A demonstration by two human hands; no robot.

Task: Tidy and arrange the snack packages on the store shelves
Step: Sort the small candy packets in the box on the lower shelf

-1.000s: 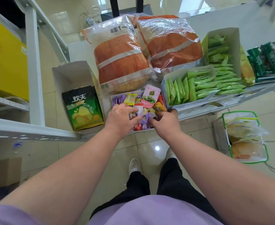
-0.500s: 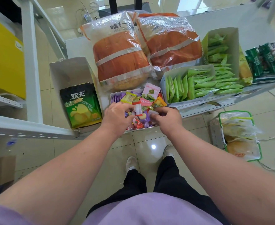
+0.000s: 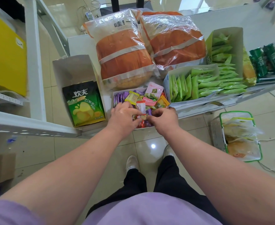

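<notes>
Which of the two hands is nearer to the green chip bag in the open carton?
The left. The left hand is just right of the green chip bag, over the small snack box. The right hand is farther right, beyond the left.

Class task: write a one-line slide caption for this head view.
Both hands, left hand and right hand, sort small packets in the mixed-snack box.
</notes>
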